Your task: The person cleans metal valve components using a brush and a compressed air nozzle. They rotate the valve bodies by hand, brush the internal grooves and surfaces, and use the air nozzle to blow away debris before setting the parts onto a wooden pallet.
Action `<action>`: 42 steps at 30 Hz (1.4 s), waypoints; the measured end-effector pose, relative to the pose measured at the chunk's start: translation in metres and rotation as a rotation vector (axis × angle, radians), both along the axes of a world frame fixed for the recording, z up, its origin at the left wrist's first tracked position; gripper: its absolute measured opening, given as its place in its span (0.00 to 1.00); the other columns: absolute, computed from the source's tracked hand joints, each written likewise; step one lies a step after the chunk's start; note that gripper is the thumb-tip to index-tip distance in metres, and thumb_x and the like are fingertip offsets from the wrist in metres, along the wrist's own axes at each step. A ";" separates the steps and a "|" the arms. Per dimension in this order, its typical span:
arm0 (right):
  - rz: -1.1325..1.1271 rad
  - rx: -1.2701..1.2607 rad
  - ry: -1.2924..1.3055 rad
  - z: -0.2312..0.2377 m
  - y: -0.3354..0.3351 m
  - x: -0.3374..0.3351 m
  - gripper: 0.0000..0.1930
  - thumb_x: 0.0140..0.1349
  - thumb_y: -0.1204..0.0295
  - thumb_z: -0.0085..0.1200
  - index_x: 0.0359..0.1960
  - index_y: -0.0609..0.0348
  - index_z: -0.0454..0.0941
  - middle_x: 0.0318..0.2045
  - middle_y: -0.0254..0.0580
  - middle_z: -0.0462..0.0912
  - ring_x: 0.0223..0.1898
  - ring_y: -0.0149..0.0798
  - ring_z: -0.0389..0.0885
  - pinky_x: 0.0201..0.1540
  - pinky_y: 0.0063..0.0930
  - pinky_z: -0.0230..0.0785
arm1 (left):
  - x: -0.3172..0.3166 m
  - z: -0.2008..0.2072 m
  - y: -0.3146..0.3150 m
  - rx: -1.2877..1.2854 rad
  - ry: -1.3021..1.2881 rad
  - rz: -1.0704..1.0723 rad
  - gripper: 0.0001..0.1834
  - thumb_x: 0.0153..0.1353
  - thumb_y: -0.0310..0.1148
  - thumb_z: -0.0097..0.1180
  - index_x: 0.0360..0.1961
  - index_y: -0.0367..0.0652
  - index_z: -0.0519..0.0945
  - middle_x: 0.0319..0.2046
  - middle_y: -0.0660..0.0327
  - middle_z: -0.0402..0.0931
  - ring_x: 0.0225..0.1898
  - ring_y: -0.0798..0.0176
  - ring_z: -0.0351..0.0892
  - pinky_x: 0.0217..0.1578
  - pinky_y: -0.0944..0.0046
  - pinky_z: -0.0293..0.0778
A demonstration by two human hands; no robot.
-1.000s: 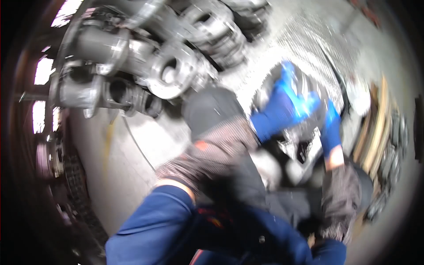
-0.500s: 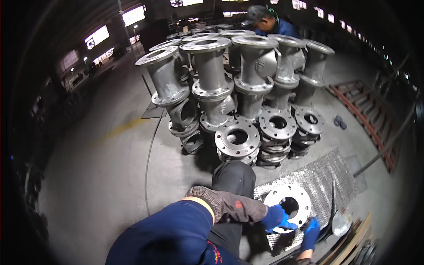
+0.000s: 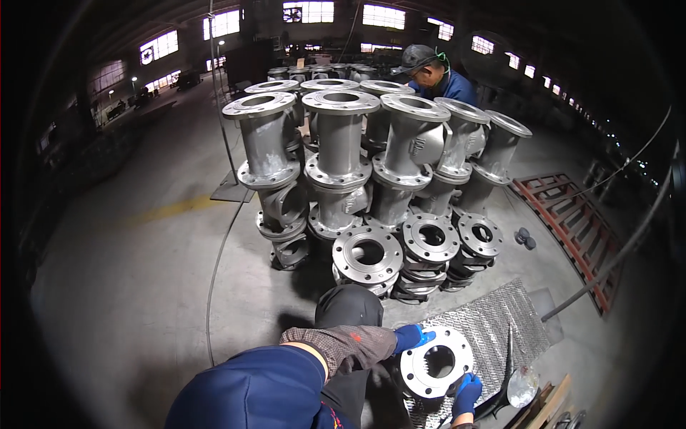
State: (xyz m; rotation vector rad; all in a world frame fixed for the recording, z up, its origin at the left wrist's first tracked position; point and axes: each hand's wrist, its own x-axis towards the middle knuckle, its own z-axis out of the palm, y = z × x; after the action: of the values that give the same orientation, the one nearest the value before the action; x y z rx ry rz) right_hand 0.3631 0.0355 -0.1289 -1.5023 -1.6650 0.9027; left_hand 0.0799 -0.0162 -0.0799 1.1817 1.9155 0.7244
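A grey metal flanged valve body [image 3: 414, 382] stands on a silvery quilted mat at the lower right. Its pale ring-shaped top face has bolt holes around a dark central bore. My left hand [image 3: 413, 337], in a blue glove, grips the upper left rim, fingers lying on the face. At the lower right rim is my right hand [image 3: 468, 392], also blue-gloved, its fingers curled together close to a bolt hole. Whatever its fingertips may hold is too small to make out.
Stacked grey flanged valve bodies [image 3: 341, 143] rise ahead of me. Behind them a person [image 3: 450, 82] in a cap bends down. The quilted mat [image 3: 493, 322] lies beneath the work. A red metal frame [image 3: 572, 236] is on the right, and wooden boards [image 3: 550, 407] lie at lower right.
My left hand has gone from the near inner edge of the flange to its upper left rim. My right hand has shifted slightly up along the rim. The view has tilted upward.
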 end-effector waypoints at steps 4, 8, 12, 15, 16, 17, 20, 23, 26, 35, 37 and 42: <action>0.009 -0.002 -0.061 0.024 -0.005 -0.019 0.10 0.56 0.72 0.45 0.22 0.66 0.73 0.16 0.34 0.71 0.19 0.28 0.64 0.23 0.28 0.59 | -0.003 0.014 -0.007 -0.040 -0.113 0.059 0.32 0.53 0.57 0.47 0.40 0.33 0.76 0.37 0.42 0.76 0.41 0.44 0.76 0.43 0.52 0.68; -0.028 0.065 -0.048 -0.012 0.010 -0.026 0.10 0.55 0.70 0.46 0.23 0.64 0.75 0.17 0.47 0.75 0.18 0.38 0.70 0.25 0.34 0.62 | -0.013 0.040 -0.010 0.078 0.031 0.094 0.28 0.53 0.56 0.49 0.33 0.38 0.79 0.32 0.43 0.76 0.35 0.42 0.76 0.37 0.49 0.69; 0.125 -0.010 0.104 0.001 0.000 -0.070 0.12 0.60 0.71 0.43 0.20 0.59 0.71 0.14 0.28 0.65 0.17 0.24 0.59 0.19 0.26 0.54 | -0.021 0.083 -0.023 0.248 0.165 0.152 0.24 0.54 0.54 0.50 0.33 0.41 0.78 0.31 0.47 0.77 0.34 0.46 0.77 0.35 0.53 0.71; 0.085 -0.232 -0.003 -0.038 0.027 -0.051 0.15 0.58 0.65 0.45 0.30 0.66 0.76 0.26 0.57 0.78 0.30 0.54 0.77 0.33 0.41 0.66 | 0.003 0.103 -0.009 0.432 0.297 0.078 0.22 0.53 0.53 0.52 0.33 0.43 0.77 0.26 0.49 0.77 0.29 0.47 0.76 0.29 0.53 0.71; 0.103 -0.086 -0.168 0.047 -0.010 -0.084 0.15 0.58 0.64 0.45 0.31 0.65 0.76 0.28 0.58 0.78 0.32 0.58 0.76 0.35 0.41 0.67 | -0.001 0.109 -0.021 0.333 0.359 0.093 0.24 0.53 0.54 0.52 0.34 0.42 0.78 0.29 0.50 0.77 0.31 0.48 0.77 0.31 0.54 0.72; 0.105 -0.093 -0.232 0.084 -0.018 -0.085 0.13 0.58 0.65 0.45 0.34 0.63 0.76 0.29 0.57 0.78 0.34 0.56 0.77 0.36 0.40 0.68 | 0.007 0.118 -0.021 0.273 0.387 0.076 0.26 0.52 0.56 0.52 0.36 0.41 0.78 0.31 0.51 0.78 0.33 0.50 0.78 0.33 0.56 0.73; 0.010 0.056 -0.028 0.106 -0.039 -0.097 0.13 0.59 0.65 0.46 0.39 0.60 0.76 0.32 0.53 0.80 0.35 0.51 0.79 0.38 0.37 0.69 | 0.025 0.127 -0.025 0.250 0.502 0.020 0.26 0.51 0.57 0.53 0.32 0.42 0.78 0.25 0.51 0.77 0.27 0.48 0.77 0.28 0.54 0.72; 0.089 -0.095 0.324 0.105 -0.065 -0.106 0.14 0.61 0.65 0.45 0.41 0.61 0.75 0.33 0.51 0.80 0.36 0.45 0.79 0.40 0.32 0.69 | 0.051 0.118 -0.029 0.465 0.495 0.017 0.24 0.50 0.56 0.55 0.27 0.42 0.76 0.21 0.49 0.75 0.24 0.46 0.75 0.24 0.52 0.69; -0.009 -0.383 0.656 0.073 -0.073 -0.103 0.19 0.65 0.59 0.41 0.39 0.66 0.74 0.29 0.41 0.79 0.29 0.32 0.74 0.34 0.28 0.68 | 0.085 0.133 -0.038 0.533 0.511 -0.160 0.22 0.51 0.54 0.54 0.25 0.43 0.74 0.19 0.50 0.73 0.22 0.47 0.75 0.22 0.53 0.69; 0.120 -0.077 0.404 0.076 -0.083 -0.059 0.13 0.64 0.68 0.40 0.39 0.66 0.73 0.33 0.39 0.78 0.33 0.29 0.72 0.38 0.26 0.65 | 0.081 0.142 -0.066 0.222 -0.136 -0.430 0.19 0.58 0.47 0.51 0.36 0.40 0.75 0.28 0.50 0.76 0.31 0.55 0.76 0.33 0.58 0.69; 0.131 -0.051 0.464 0.089 -0.079 -0.066 0.14 0.63 0.70 0.40 0.42 0.68 0.73 0.35 0.41 0.78 0.35 0.30 0.73 0.41 0.24 0.66 | 0.071 0.150 -0.064 0.288 -0.462 -0.359 0.18 0.61 0.37 0.50 0.47 0.36 0.72 0.33 0.58 0.78 0.33 0.67 0.76 0.33 0.69 0.71; -0.024 -0.252 0.528 0.087 -0.079 -0.068 0.14 0.63 0.70 0.40 0.41 0.67 0.75 0.33 0.41 0.80 0.33 0.31 0.77 0.39 0.24 0.68 | 0.009 0.120 -0.043 0.677 -0.390 0.066 0.19 0.63 0.38 0.47 0.49 0.35 0.72 0.39 0.59 0.76 0.37 0.69 0.75 0.39 0.69 0.71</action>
State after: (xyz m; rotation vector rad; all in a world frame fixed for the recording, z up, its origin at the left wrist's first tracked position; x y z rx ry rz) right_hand 0.2950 -0.0431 -0.0421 -1.2859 -1.1784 1.3953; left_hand 0.0890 -0.0593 0.0405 1.2401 1.4175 1.5937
